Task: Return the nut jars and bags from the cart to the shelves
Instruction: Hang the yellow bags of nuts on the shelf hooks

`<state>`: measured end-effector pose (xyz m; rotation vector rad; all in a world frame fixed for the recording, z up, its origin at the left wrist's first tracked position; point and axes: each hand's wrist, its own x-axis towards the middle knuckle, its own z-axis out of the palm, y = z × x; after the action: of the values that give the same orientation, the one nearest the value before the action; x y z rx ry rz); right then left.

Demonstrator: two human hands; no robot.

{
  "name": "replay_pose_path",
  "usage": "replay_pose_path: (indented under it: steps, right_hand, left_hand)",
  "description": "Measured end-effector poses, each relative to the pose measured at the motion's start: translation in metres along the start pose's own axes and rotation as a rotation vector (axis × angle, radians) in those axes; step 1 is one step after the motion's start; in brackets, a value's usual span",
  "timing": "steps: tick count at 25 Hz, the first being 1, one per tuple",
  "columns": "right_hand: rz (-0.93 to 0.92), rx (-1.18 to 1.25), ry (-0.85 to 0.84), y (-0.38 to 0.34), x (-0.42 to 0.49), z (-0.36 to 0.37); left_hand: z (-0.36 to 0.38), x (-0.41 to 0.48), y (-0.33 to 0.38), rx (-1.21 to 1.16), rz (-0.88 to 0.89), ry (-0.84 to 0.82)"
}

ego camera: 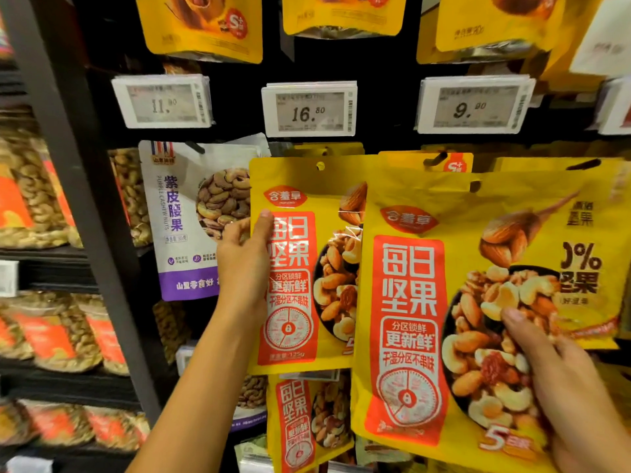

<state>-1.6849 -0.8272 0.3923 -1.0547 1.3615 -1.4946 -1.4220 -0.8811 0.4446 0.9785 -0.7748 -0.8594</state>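
Note:
Two yellow mixed-nut bags with red labels are up against the hanging display. My left hand [243, 264] grips the left edge of one yellow bag [300, 264], thumb on its front, held in front of the pegs under the 16.80 tag. My right hand [560, 380] holds the second yellow bag [409, 302] by its lower right side, thumb pressed on the printed nuts. This bag overlaps the first one and sits tilted. Its hang hole is near a black peg [435, 158]. The cart is out of view.
Price tags [309, 109] read 11.90, 16.80 and 9.90. A white and purple cashew bag [191, 216] hangs at left. More yellow bags hang above, behind and below [307, 421]. A dark upright post [78, 186] separates shelves of nut packs [51, 332] at left.

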Motion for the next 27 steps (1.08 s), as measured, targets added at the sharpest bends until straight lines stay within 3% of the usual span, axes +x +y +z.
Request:
replay_pose_path:
  steps: [15, 21, 27]
  right_hand:
    - [-0.012, -0.069, -0.002, -0.002, 0.013, 0.005]
    - [-0.002, -0.015, -0.097, -0.002, 0.016, 0.012]
    - [-0.133, 0.072, -0.247, -0.012, 0.026, 0.058]
  left_hand:
    - [0.004, 0.011, -0.006, -0.011, -0.091, 0.103]
    - [0.014, 0.031, -0.036, 0.245, 0.131, 0.288]
    - [0.003, 0.022, -0.042, 0.649, 0.436, 0.188]
